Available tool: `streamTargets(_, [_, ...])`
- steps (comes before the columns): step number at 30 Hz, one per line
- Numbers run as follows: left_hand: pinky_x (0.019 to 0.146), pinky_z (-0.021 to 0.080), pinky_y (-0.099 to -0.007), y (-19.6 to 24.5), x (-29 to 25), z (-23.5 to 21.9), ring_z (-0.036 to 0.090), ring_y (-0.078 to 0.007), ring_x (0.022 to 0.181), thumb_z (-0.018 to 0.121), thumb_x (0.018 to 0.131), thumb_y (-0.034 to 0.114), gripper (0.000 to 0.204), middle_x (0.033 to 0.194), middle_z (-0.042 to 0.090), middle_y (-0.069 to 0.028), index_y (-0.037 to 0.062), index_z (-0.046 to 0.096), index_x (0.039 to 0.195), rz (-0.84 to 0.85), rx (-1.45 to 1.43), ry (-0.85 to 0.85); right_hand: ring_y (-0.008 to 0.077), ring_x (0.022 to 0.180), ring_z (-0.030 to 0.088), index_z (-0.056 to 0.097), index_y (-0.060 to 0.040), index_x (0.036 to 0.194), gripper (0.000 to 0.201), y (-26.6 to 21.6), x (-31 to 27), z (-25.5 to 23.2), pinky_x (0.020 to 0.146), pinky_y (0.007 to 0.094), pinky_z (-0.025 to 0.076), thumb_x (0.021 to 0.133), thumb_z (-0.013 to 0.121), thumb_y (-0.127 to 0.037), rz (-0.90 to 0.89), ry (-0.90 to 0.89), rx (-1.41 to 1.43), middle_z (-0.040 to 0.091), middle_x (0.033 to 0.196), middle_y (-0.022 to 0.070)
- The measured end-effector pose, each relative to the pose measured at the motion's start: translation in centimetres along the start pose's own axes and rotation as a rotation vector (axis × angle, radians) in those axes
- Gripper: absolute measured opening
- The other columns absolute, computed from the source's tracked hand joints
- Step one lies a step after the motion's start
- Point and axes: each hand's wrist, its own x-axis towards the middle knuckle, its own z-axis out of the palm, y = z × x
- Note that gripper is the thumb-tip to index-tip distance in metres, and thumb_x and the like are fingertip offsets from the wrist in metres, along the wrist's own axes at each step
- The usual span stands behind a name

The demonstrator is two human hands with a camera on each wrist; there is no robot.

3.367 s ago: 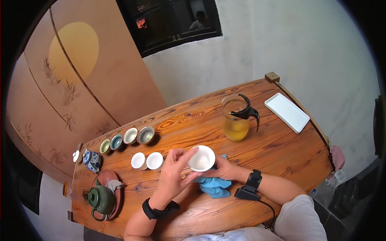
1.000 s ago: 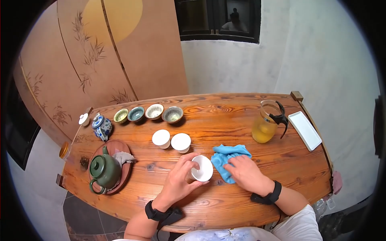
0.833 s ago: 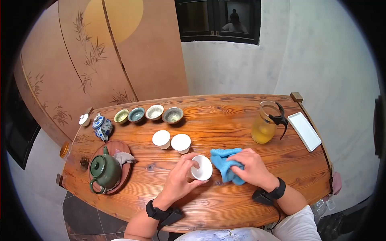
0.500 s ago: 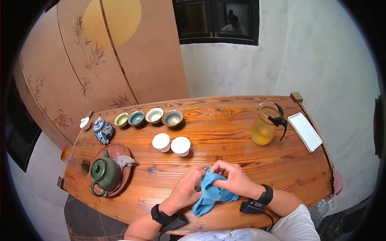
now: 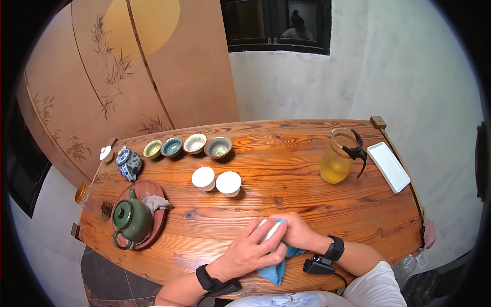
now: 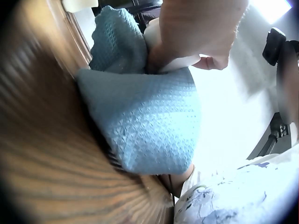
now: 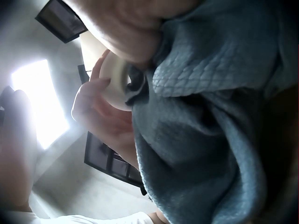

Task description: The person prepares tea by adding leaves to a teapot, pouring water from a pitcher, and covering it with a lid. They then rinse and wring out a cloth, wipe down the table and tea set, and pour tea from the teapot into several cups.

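Note:
Near the front edge of the table, my left hand [image 5: 246,251] grips a small white cup [image 5: 266,230], its fingers curled over the outside. My right hand [image 5: 302,233] holds a blue cloth [image 5: 272,272] against the cup. In the right wrist view, part of the cloth [image 7: 196,140] is tucked into the mouth of the cup [image 7: 113,80], which is tipped on its side. A wide fold of cloth [image 6: 145,119] hangs down in the left wrist view. My right fingertips are mostly hidden by the cloth and my left hand.
Two white cups [image 5: 228,183] stand ahead of my hands, with several coloured cups [image 5: 218,147] behind them. A green teapot [image 5: 132,220] sits on a round tray [image 5: 162,220] at left, near a blue-and-white teapot [image 5: 129,165]. A glass pitcher [image 5: 336,166] and white tray [image 5: 388,168] are right.
My right hand has picked the blue cloth up from the table and brought it left to the cup. The cup has tipped over, and my left fingers now wrap across its outside.

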Motion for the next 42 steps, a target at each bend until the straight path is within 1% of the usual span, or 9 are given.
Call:
streamTargets(4, [0.093, 0.036, -0.0446, 0.0, 0.2, -0.3, 0.04, -0.0324, 0.113, 0.059, 0.07, 0.006, 0.038, 0.123, 0.039, -0.016, 0.0103, 0.045, 0.105, -0.151, -0.249, -0.049, 0.0248, 0.06, 0.057, 0.057, -0.0026, 0.078, 0.012, -1.7, 0.1, -0.8, 0.054, 0.0299, 0.045, 0.068, 0.06, -0.006, -0.173, 0.15, -0.221, 0.06, 0.071, 0.0107])
streamTargets(7, [0.096, 0.033, -0.0428, -0.9, -0.4, -1.0, 0.038, -0.0296, 0.116, 0.061, 0.073, 0.007, 0.043, 0.124, 0.037, -0.0145, 0.0076, 0.042, 0.112, -0.412, -0.655, -0.007, 0.0225, 0.054, 0.055, 0.048, -0.0054, 0.068, 0.015, -2.5, -0.1, -2.0, 0.047, 0.0332, 0.043, 0.063, 0.062, -0.008, -0.462, 0.304, -0.97, 0.05, 0.058, 0.0071])
streamTargets(12, [0.087, 0.04, -0.0286, -1.3, -1.4, 0.7, 0.046, -0.0136, 0.105, 0.062, 0.08, 0.014, 0.047, 0.115, 0.045, -0.0086, 0.0018, 0.038, 0.118, -0.971, -1.428, -0.045, 0.0158, 0.05, 0.051, 0.048, -0.0082, 0.066, 0.008, -3.4, -0.6, -1.0, 0.043, 0.027, 0.039, 0.065, 0.056, -0.009, -0.669, 0.305, -1.209, 0.044, 0.056, 0.0026])
streamTargets(16, [0.084, 0.042, -0.0261, -1.2, -1.4, 1.0, 0.048, -0.0107, 0.098, 0.067, 0.076, 0.014, 0.05, 0.108, 0.048, -0.0057, 0.0032, 0.04, 0.116, -0.998, -1.606, -0.046, 0.0178, 0.052, 0.052, 0.051, -0.0069, 0.07, 0.008, -2.7, -0.8, -0.6, 0.044, 0.0286, 0.04, 0.064, 0.057, -0.008, -0.698, 0.239, -1.159, 0.045, 0.056, 0.0041])
streamTargets(21, [0.083, 0.042, -0.0273, -0.2, -0.8, 0.6, 0.05, -0.0153, 0.098, 0.074, 0.068, 0.011, 0.057, 0.106, 0.05, -0.0068, 0.0046, 0.042, 0.114, -0.839, -1.143, 0.094, 0.0218, 0.065, 0.06, 0.058, -0.0008, 0.082, 0.013, -1.7, -0.3, -0.8, 0.056, 0.0303, 0.047, 0.071, 0.061, -0.006, -0.137, 0.113, -0.333, 0.062, 0.074, 0.0116])
streamTargets(26, [0.076, 0.045, -0.0344, -0.4, -0.5, 0.2, 0.052, -0.0298, 0.088, 0.072, 0.065, 0.012, 0.048, 0.1, 0.051, -0.0137, 0.0052, 0.05, 0.107, -0.287, -0.467, 0.166, 0.0113, 0.078, 0.057, 0.06, -0.0001, 0.094, 0.016, 1.2, -0.4, 0.0, 0.068, 0.0278, 0.047, 0.08, 0.054, -0.004, 0.111, -0.141, 0.247, 0.064, 0.089, 0.0062])
streamTargets(29, [0.075, 0.046, -0.0342, 0.2, -0.4, -0.1, 0.051, -0.0298, 0.09, 0.069, 0.065, 0.009, 0.049, 0.1, 0.05, -0.0132, 0.0056, 0.05, 0.11, -0.317, -0.414, 0.115, 0.0158, 0.075, 0.059, 0.061, -0.002, 0.093, 0.018, 0.5, -0.6, 0.8, 0.067, 0.0296, 0.047, 0.078, 0.055, -0.009, 0.17, -0.025, 0.554, 0.065, 0.085, 0.008])
streamTargets(32, [0.073, 0.047, -0.0345, 0.1, -0.2, 0.0, 0.053, -0.0297, 0.09, 0.073, 0.057, 0.002, 0.062, 0.102, 0.049, -0.012, 0.009, 0.048, 0.113, -0.446, -0.383, 0.03, 0.0244, 0.069, 0.062, 0.063, -0.0047, 0.088, 0.018, 0.3, 0.0, -0.7, 0.063, 0.0318, 0.047, 0.074, 0.059, -0.015, 0.083, -0.053, -0.26, 0.063, 0.074, 0.014])
streamTargets(42, [0.081, 0.04, -0.0371, -0.3, -0.6, 0.7, 0.048, -0.0288, 0.094, 0.068, 0.054, 0.005, 0.072, 0.102, 0.049, -0.0121, 0.0023, 0.04, 0.12, -0.321, -0.165, -0.177, 0.0353, 0.059, 0.057, 0.064, -0.006, 0.079, 0.019, 0.3, 0.0, -0.2, 0.053, 0.0401, 0.046, 0.068, 0.062, -0.022, -0.118, 0.094, -0.676, 0.058, 0.063, 0.0188])
